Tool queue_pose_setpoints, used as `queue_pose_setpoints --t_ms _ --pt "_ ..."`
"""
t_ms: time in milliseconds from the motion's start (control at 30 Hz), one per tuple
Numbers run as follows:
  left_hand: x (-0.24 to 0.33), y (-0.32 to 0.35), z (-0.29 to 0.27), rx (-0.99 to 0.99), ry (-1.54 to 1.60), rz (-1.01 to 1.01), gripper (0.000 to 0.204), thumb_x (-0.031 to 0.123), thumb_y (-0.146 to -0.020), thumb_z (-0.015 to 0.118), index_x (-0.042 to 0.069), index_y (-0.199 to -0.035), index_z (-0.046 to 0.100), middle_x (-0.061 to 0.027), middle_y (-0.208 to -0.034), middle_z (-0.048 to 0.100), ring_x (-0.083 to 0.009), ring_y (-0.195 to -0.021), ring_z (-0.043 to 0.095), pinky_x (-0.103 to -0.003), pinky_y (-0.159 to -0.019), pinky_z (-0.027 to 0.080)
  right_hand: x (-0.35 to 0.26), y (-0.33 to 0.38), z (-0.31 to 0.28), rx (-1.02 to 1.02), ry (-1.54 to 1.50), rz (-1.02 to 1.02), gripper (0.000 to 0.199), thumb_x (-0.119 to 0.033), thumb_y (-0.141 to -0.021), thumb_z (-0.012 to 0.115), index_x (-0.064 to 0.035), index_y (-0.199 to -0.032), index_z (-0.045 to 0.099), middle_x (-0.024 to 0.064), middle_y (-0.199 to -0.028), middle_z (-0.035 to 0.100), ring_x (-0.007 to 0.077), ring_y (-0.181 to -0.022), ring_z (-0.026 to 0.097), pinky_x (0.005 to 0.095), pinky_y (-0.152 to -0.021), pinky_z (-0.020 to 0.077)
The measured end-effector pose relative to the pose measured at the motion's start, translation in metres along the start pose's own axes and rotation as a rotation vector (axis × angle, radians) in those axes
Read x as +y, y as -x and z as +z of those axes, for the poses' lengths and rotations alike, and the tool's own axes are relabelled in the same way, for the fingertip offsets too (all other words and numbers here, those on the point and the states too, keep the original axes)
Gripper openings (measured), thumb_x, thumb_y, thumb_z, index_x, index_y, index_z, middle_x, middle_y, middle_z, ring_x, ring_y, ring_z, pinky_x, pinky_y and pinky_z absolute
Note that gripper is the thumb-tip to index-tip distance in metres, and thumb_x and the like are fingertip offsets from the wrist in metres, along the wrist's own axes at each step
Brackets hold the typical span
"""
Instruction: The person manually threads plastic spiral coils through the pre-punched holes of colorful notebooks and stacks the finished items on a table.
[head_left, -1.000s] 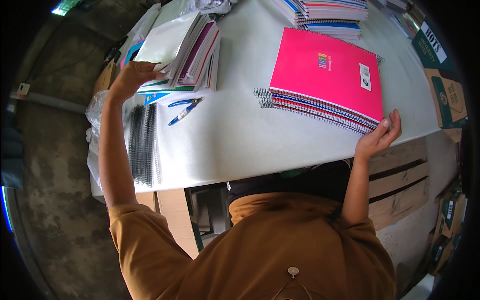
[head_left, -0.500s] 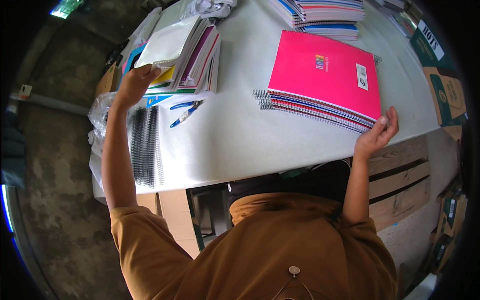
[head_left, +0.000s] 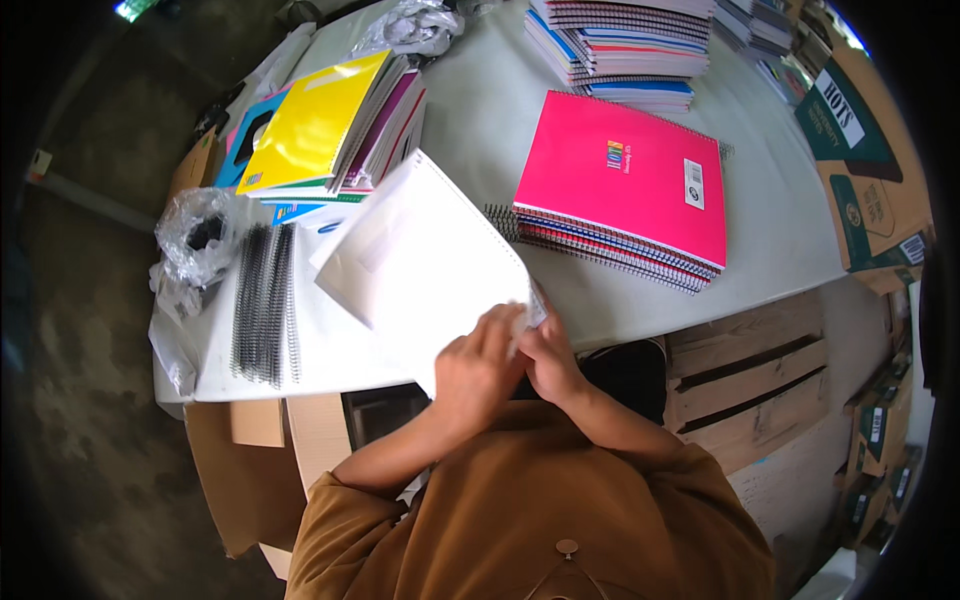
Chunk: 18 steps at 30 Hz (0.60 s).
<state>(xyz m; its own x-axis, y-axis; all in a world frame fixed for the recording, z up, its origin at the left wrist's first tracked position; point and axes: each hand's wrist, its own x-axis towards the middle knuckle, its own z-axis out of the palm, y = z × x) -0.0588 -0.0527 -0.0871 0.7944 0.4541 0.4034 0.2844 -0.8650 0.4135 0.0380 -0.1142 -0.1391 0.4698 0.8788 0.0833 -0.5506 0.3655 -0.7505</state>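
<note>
A white, unbound notebook block (head_left: 415,265), punched with holes along one edge, tilts over the front of the table. My left hand (head_left: 478,362) is closed on its near corner, and close beside it my right hand (head_left: 548,352) grips the same end. Fingertips of both hands are partly hidden by each other and the paper. To the right lies a stack of spiral notebooks with a pink cover (head_left: 620,165) on top. Left of the block is a pile of unbound notebooks, its top cover yellow (head_left: 318,115). Dark wire spirals (head_left: 265,305) lie in a bundle at the table's left.
Crumpled clear plastic (head_left: 195,235) hangs at the left table edge, more plastic (head_left: 415,25) lies at the back. Tall notebook stacks (head_left: 630,45) stand behind the pink one. Cardboard boxes (head_left: 870,190) are at the right, a wooden pallet (head_left: 750,365) below the edge.
My left hand has brought the white notebook block from the left pile to the table's front, baring the yellow cover. My right hand has left the pink stack and joined it on the block.
</note>
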Motion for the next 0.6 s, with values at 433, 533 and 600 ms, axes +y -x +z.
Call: queue_pose_setpoints --t_ms 433,533,600 --pt "-0.123 0.010 -0.053 0.330 0.941 -0.603 0.042 -0.004 -0.064 0.054 -0.001 -0.106 0.053 -0.0056 -0.096 0.059 -0.0131 -0.089 0.053 -0.027 -0.078 0.040 -0.124 -0.025 0.012 -0.150 0.961 -0.532 0.021 0.001 -0.071 0.071 0.0038 -0.090 0.065 0.0111 -0.080 0.068 0.0143 -0.068 0.063 0.0250 -0.063 0.0509" --pt "-0.112 0.002 -0.018 0.359 0.980 -0.536 0.025 -0.004 -0.067 0.055 0.000 -0.093 0.057 -0.0020 -0.083 0.059 -0.0112 -0.076 0.053 -0.025 -0.070 0.040 -0.107 -0.036 -0.016 0.025 0.540 -0.372 0.021 0.001 -0.069 0.075 -0.0020 -0.087 0.064 0.0036 -0.076 0.065 0.0075 -0.072 0.060 0.0222 -0.065 0.0491" --pt "-0.097 -0.003 -0.026 0.408 0.954 -0.553 0.020 -0.003 -0.068 0.056 0.000 -0.088 0.059 -0.0026 -0.081 0.060 -0.0113 -0.075 0.053 -0.024 -0.070 0.040 -0.112 -0.035 -0.022 0.010 0.540 -0.394 0.023 0.001 -0.068 0.076 -0.0016 -0.087 0.063 0.0038 -0.077 0.065 0.0073 -0.070 0.059 0.0218 -0.064 0.0491"
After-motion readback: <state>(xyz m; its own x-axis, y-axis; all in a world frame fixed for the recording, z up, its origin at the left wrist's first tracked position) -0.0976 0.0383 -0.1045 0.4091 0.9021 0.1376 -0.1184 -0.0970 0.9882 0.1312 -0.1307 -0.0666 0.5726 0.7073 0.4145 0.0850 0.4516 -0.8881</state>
